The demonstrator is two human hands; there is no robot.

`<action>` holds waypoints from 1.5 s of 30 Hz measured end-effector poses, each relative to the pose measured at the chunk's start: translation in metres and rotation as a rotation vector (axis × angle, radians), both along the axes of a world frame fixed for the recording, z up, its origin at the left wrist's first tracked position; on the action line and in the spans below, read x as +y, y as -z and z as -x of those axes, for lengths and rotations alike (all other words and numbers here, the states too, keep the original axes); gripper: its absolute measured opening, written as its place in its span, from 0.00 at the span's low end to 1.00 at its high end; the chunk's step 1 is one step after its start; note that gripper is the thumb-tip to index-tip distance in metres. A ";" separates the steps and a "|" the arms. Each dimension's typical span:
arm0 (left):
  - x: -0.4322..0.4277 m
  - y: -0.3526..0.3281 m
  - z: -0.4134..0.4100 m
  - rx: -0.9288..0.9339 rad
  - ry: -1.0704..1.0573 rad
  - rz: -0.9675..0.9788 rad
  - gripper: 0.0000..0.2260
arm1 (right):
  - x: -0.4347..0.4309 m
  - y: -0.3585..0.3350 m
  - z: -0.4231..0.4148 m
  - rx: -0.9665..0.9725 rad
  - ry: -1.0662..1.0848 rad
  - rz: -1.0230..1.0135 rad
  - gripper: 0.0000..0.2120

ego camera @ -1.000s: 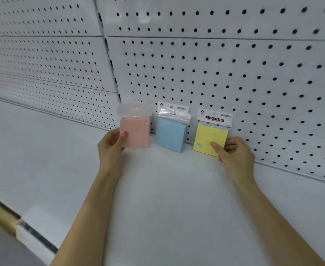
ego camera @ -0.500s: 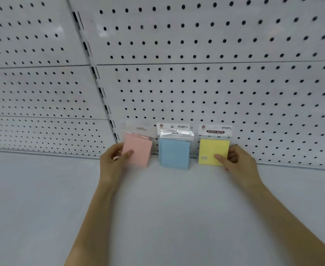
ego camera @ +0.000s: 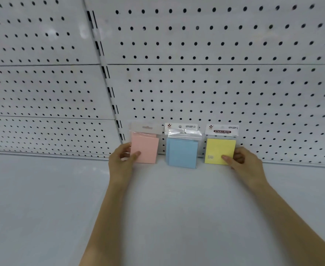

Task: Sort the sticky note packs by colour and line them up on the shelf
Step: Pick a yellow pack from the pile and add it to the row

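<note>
packs point(ego camera: 181, 152) pink, blue, yellow, upright against pegboard point(ego camera: 234, 93)

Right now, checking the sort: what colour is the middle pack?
The middle pack is blue, seen best in the head view.

The scene is lit brightly and evenly by diffuse light; only faint shadows are cast on the shelf point(ego camera: 42, 208). The pegboard point(ego camera: 225, 96) is bowed by wide-angle distortion, its holes smeared toward the upper corners.
</note>
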State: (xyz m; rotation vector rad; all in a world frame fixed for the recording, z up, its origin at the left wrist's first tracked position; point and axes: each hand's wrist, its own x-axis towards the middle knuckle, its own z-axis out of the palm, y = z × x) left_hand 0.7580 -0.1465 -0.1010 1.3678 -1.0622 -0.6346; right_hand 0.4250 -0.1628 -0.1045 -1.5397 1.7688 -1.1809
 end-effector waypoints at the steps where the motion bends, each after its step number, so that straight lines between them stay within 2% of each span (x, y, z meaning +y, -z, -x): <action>1: 0.000 0.000 0.000 -0.013 0.006 -0.006 0.13 | 0.000 0.000 -0.001 -0.001 0.009 0.000 0.10; 15: -0.008 -0.001 0.001 -0.062 -0.089 -0.098 0.11 | 0.000 -0.005 -0.008 0.001 0.058 -0.018 0.11; 39: -0.010 0.002 0.001 -0.120 -0.138 -0.121 0.16 | -0.001 -0.002 -0.009 0.055 0.062 -0.011 0.15; 43: -0.008 -0.002 0.004 -0.077 -0.216 -0.059 0.14 | 0.000 -0.002 -0.007 0.042 0.078 0.011 0.14; 45: -0.004 -0.004 0.007 -0.155 -0.282 0.014 0.14 | 0.001 -0.002 -0.006 0.006 0.104 0.032 0.13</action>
